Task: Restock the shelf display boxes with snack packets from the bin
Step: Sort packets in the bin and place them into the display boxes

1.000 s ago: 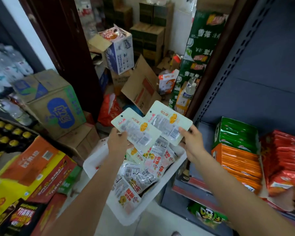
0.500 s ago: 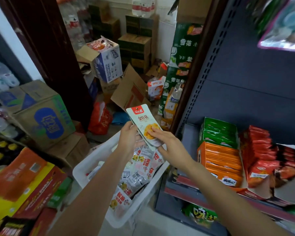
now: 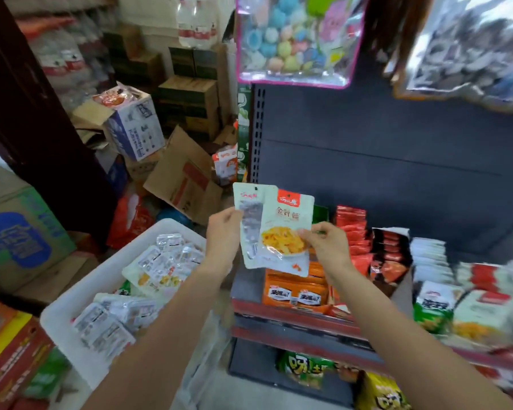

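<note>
White plastic bin (image 3: 71,309) sits low on the left, with a heap of clear-wrapped snack packets left inside, too jumbled to count. Two hands are raised between the bin and the shelf (image 3: 293,316). Left hand (image 3: 223,232) pinches the left edge of one packet (image 3: 249,229), its back side showing. Right hand (image 3: 328,242) pinches the right edge of a second packet (image 3: 286,232), front side showing, with a red label and yellow food pictured. The two packets overlap, held upright just above the orange packs (image 3: 295,291) in a display box. Red packs (image 3: 351,229) stand in another box to the right, with more rows beyond, blurred. Restocking looks well underway but unfinished: both packets are not yet shelved, and the bin holds many more.
</note>
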